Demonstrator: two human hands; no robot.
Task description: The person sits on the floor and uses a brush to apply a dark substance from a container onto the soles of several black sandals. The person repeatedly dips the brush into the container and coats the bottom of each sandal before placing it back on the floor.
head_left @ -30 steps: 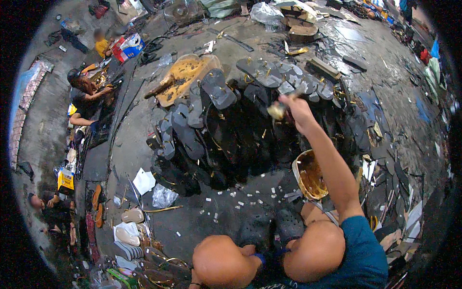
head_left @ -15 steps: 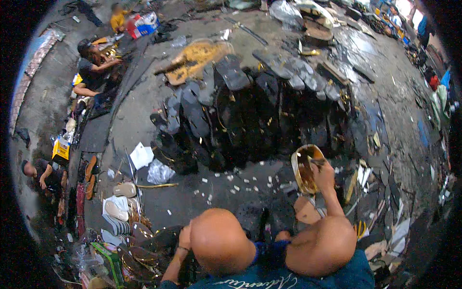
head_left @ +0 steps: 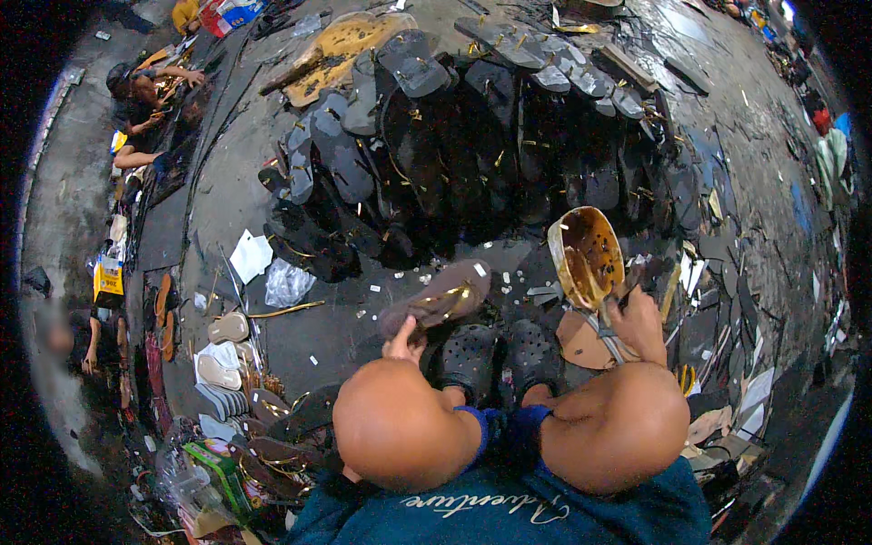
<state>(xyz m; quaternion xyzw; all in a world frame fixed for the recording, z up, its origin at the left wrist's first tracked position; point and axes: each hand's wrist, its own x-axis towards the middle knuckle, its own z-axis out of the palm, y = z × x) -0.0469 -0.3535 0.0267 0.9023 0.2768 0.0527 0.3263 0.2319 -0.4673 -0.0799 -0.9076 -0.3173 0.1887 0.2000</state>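
Above the floor, in front of my left knee, my left hand [head_left: 404,341] pinches the near-left end of a brown flip-flop [head_left: 409,314] with a shiny gold strap. The flip-flop tilts up toward the right. My right hand [head_left: 641,325] is closed at the near right rim of a tan oval tub [head_left: 558,250], smeared inside with brown residue. A thin pale stick runs from inside the tub past its near rim. Dark material shows beside my fingers, and what they grip cannot be made out.
Many dark flip-flops [head_left: 420,163] lie in a wide arc ahead. A yellow stained board [head_left: 350,50] lies beyond them. Near my left are pale soles [head_left: 218,371] and a clear plastic bag [head_left: 289,284]. A tan sheet [head_left: 581,341] lies under the tub. Other people sit at far left.
My left hand has come from beside my left knee to the front, now with a flip-flop. My right hand has drawn back from inside the tub to its rim. The view has tilted down.
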